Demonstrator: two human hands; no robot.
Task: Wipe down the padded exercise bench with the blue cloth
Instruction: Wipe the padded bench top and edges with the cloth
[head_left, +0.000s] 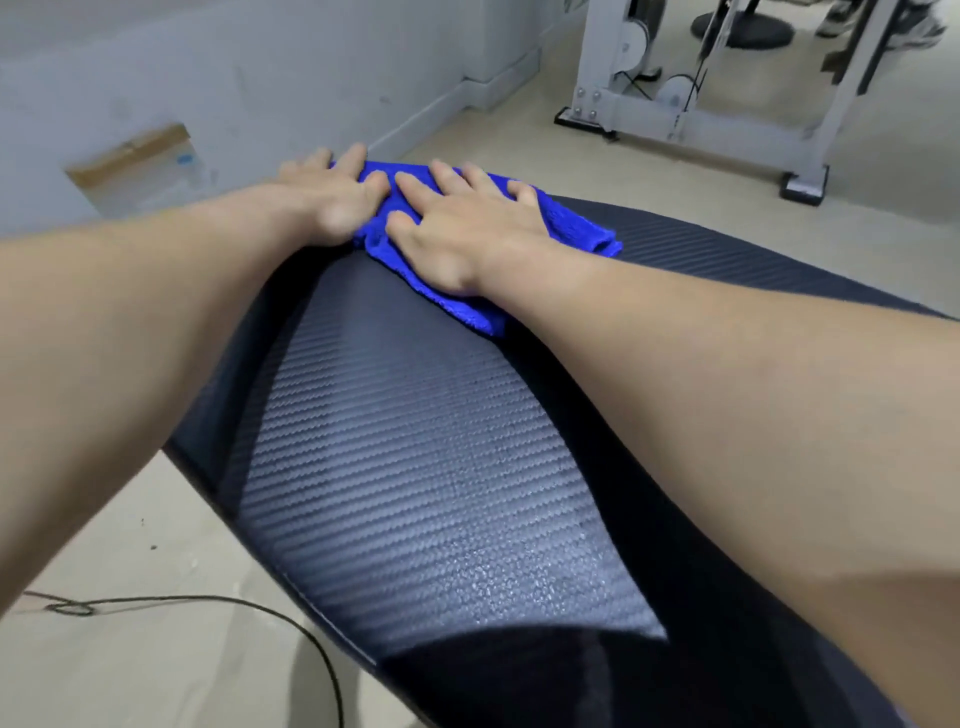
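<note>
Padded exercise bench (415, 467), black with a ribbed, woven-looking cover, stretches away from the camera across a pale floor (130, 649). At its far end lies the blue cloth (571, 228), bunched and folded, one edge trailing toward the bench's right side. Both bare hands press down on it side by side. The left hand (322, 192) lies flat on the cloth's left part, its fingers straight and reaching past the far edge. The right hand (457, 223) lies flat on the middle with its fingers spread; neither hand curls around the fabric. A thin dark cable (208, 603) snakes over the floor on the left. A cardboard box (140, 166) stands against the grey wall (208, 62), and a white machine frame (727, 119) stands beyond the bench.
</note>
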